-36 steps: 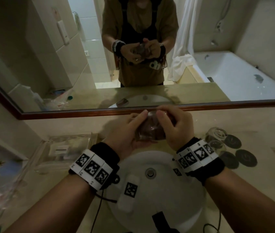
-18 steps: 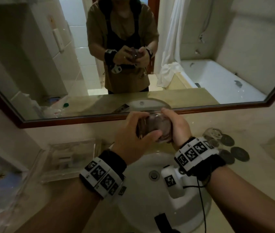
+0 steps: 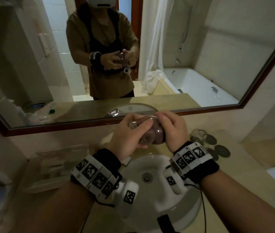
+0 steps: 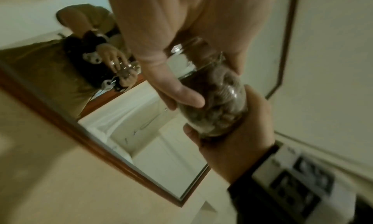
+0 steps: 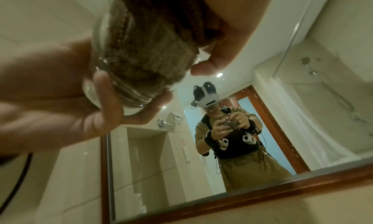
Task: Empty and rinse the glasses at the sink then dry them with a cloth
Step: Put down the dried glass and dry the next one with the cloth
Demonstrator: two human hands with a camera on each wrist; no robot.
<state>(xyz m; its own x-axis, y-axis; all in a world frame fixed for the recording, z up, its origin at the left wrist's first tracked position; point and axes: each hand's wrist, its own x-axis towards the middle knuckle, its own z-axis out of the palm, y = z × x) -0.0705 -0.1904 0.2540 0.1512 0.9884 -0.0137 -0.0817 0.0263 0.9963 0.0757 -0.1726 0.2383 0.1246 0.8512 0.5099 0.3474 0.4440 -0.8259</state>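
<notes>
A clear glass (image 3: pixel 152 132) lies on its side above the sink (image 3: pixel 189 214), with a brownish cloth (image 4: pixel 218 92) stuffed inside it. My left hand (image 3: pixel 133 132) grips the glass by its thick base end, the thumb laid across its side. My right hand (image 3: pixel 168 126) curls round the other end, where the cloth fills the glass (image 5: pixel 141 60). The left wrist view shows the glass (image 4: pixel 214 103) held between both hands. How the right fingers sit at the mouth is hidden.
Another clear glass (image 3: pixel 199 133) stands on the counter to the right beside dark round coasters (image 3: pixel 221 150). At the left sits a clear plastic tray (image 3: pixel 57 158). A wood-framed mirror (image 3: pixel 99 124) runs just behind my hands. The drain (image 3: pixel 146 176) is below them.
My left hand has gone from straight fingers along the glass to a grip round its base, thumb across it. The glass has stayed above the sink in both hands.
</notes>
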